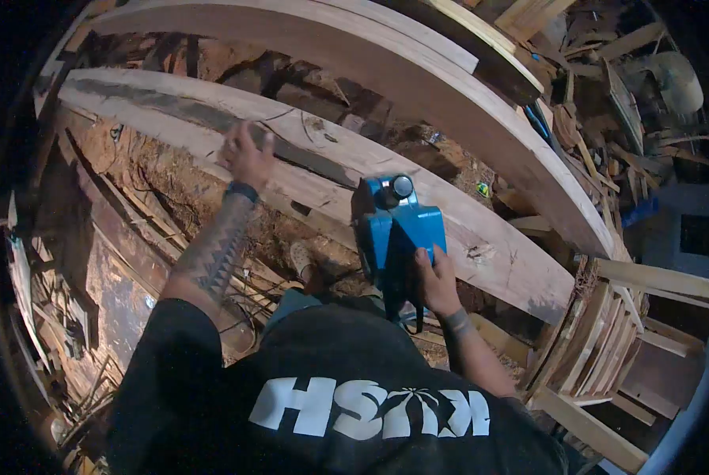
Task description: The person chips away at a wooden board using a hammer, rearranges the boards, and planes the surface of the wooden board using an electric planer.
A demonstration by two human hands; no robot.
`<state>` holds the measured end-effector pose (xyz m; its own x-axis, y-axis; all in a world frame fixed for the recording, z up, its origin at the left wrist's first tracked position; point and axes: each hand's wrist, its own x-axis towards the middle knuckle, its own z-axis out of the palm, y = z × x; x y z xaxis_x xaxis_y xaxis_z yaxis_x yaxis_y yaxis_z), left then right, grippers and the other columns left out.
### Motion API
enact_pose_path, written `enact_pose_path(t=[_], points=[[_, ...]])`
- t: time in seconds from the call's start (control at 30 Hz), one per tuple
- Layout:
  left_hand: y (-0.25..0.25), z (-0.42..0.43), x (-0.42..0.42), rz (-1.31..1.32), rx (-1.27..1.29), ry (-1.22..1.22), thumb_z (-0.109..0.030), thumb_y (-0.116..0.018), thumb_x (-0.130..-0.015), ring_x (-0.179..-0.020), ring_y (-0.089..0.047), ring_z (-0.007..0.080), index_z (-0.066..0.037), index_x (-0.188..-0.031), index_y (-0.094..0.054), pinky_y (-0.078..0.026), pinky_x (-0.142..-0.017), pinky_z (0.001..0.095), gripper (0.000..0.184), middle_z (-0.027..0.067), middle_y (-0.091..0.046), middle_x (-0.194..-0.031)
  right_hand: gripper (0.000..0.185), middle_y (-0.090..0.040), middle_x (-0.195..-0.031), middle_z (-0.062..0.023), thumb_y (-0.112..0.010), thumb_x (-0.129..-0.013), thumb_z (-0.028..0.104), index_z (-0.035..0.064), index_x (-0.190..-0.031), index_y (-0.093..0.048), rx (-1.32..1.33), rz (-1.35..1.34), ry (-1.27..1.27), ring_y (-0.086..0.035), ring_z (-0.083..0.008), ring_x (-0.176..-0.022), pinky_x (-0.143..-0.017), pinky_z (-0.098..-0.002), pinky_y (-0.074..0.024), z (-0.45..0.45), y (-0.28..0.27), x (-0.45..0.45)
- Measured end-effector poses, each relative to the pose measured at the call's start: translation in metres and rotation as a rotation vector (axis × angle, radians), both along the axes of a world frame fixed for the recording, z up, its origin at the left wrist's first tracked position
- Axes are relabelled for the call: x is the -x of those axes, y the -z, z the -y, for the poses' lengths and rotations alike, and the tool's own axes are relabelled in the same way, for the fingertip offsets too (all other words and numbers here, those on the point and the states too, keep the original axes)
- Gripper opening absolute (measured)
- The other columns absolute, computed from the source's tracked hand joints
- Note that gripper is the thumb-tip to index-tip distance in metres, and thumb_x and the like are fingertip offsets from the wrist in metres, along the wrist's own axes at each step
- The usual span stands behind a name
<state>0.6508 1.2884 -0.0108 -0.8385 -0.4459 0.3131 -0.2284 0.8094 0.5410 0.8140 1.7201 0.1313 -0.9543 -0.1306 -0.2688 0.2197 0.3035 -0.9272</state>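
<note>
A blue electric planer [406, 229] with a round black-and-silver front knob rests on a long timber beam [513, 273]. My right hand [437, 279] is wrapped round the rear of the planer, thumb on top. My left hand [248, 158] is over the same beam, farther left, with its fingers apart and slightly blurred. I cannot tell whether its fingertips touch the wood. A dark, rough strip [311, 158] runs along the beam's upper face between paler, smoother wood. The planer's underside is hidden.
A second thick beam [354, 59] lies beyond the first. Stacked timber [592, 340] stands at the right, with scrap wood [623, 119] piled at the upper right. Shavings [161, 166] cover the ground, and a cable [248, 313] lies near my feet.
</note>
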Motion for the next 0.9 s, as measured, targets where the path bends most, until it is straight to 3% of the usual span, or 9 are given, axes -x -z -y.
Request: enact_pose_path(t=[0.17, 0.37, 0.43, 0.5, 0.57, 0.63, 0.73, 0.8, 0.9], points=[[0.001, 0.091, 0.030, 0.064, 0.109, -0.140, -0.055, -0.062, -0.099, -0.150, -0.029, 0.0431, -0.027, -0.155, -0.039, -0.016, -0.119, 0.0679, 0.067, 0.0235, -0.035, -0.159, 0.040, -0.060, -0.082, -0.0104, -0.055, -0.111, 0.037, -0.0009, -0.102, -0.061, -0.131, -0.123, 0.033, -0.053, -0.0199, -0.075, -0.072, -0.0358, -0.0463, 0.071, -0.018, 0.066], [-0.005, 0.097, 0.063, 0.053, 0.169, -0.051, -0.052, -0.062, -0.100, -0.145, -0.038, 0.0432, -0.022, -0.146, -0.054, -0.027, -0.117, 0.0623, 0.055, 0.0213, -0.046, -0.152, 0.046, -0.059, -0.080, -0.0110, -0.058, -0.109, 0.044, -0.0012, -0.101, -0.060, -0.040, 0.038, -0.098, -0.052, -0.0200, -0.072, -0.069, -0.0373, -0.0445, 0.084, 0.000, 0.079], [-0.029, 0.071, 0.057, -0.234, 0.103, 0.238, -0.049, -0.068, -0.095, -0.137, -0.046, 0.0406, -0.018, -0.135, -0.064, -0.033, -0.114, 0.0577, 0.051, 0.0187, -0.056, -0.142, 0.045, -0.059, -0.081, -0.0123, -0.058, -0.108, 0.043, -0.0016, -0.102, -0.060, -0.068, 0.031, -0.166, -0.053, -0.0207, -0.072, -0.068, -0.0380, -0.0441, 0.085, -0.015, 0.056], [-0.084, 0.012, 0.026, -0.321, 0.057, 0.495, -0.044, -0.075, -0.088, -0.130, -0.052, 0.0380, -0.015, -0.124, -0.069, -0.038, -0.109, 0.0557, 0.047, 0.0178, -0.061, -0.133, 0.044, -0.060, -0.081, -0.0141, -0.058, -0.108, 0.042, -0.0021, -0.103, -0.059, -0.121, -0.007, -0.200, -0.054, -0.0217, -0.072, -0.068, -0.0387, -0.0446, 0.089, -0.020, 0.036], [-0.119, -0.038, 0.004, -0.168, -0.071, 0.831, -0.044, -0.075, -0.085, -0.124, -0.056, 0.0368, -0.015, -0.114, -0.074, -0.039, -0.107, 0.0529, 0.041, 0.0165, -0.061, -0.130, 0.044, -0.060, -0.080, -0.0161, -0.057, -0.109, 0.041, -0.0026, -0.103, -0.059, -0.179, -0.072, -0.205, -0.056, -0.0227, -0.073, -0.068, -0.0394, -0.0457, 0.094, -0.015, 0.029], [-0.146, -0.075, -0.011, -0.245, -0.025, 0.804, -0.041, -0.074, -0.089, -0.114, -0.060, 0.0395, -0.014, -0.096, -0.077, -0.045, -0.101, 0.0525, 0.028, 0.0163, -0.066, -0.119, 0.045, -0.061, -0.081, -0.0206, -0.058, -0.108, 0.042, -0.0031, -0.104, -0.060, -0.189, -0.005, -0.213, -0.059, -0.0286, -0.074, -0.070, -0.0420, -0.0472, 0.111, -0.024, 0.052], [-0.120, -0.094, 0.030, 0.036, 0.081, 0.719, -0.044, -0.073, -0.091, -0.102, -0.064, 0.0397, -0.012, -0.089, -0.076, -0.052, -0.090, 0.0517, 0.032, 0.0179, -0.067, -0.103, 0.050, -0.063, -0.084, -0.0281, -0.057, -0.108, 0.046, -0.0033, -0.104, -0.061, -0.254, -0.116, -0.214, -0.062, -0.0423, -0.077, -0.074, -0.0493, -0.0488, 0.147, -0.031, 0.107], [-0.101, -0.073, 0.083, 0.084, -0.052, 0.801, -0.046, -0.070, -0.092, -0.101, -0.063, 0.0385, -0.009, -0.088, -0.074, -0.054, -0.084, 0.0502, 0.038, 0.0205, -0.065, -0.093, 0.052, -0.065, -0.093, -0.0324, -0.054, -0.109, 0.048, -0.0033, -0.103, -0.062, -0.294, -0.049, -0.190, -0.062, -0.0498, -0.087, -0.080, -0.0527, -0.0489, 0.164, -0.028, 0.145], [-0.110, -0.054, 0.123, 0.249, 0.138, 0.708, -0.048, -0.067, -0.094, -0.100, -0.064, 0.0382, -0.008, -0.089, -0.076, -0.055, -0.084, 0.0494, 0.041, 0.0217, -0.065, -0.095, 0.053, -0.066, -0.100, -0.0327, -0.053, -0.108, 0.049, -0.0029, -0.109, -0.062, -0.172, -0.085, -0.261, -0.064, -0.0489, -0.096, -0.086, -0.0523, -0.0488, 0.165, 0.007, 0.175]])
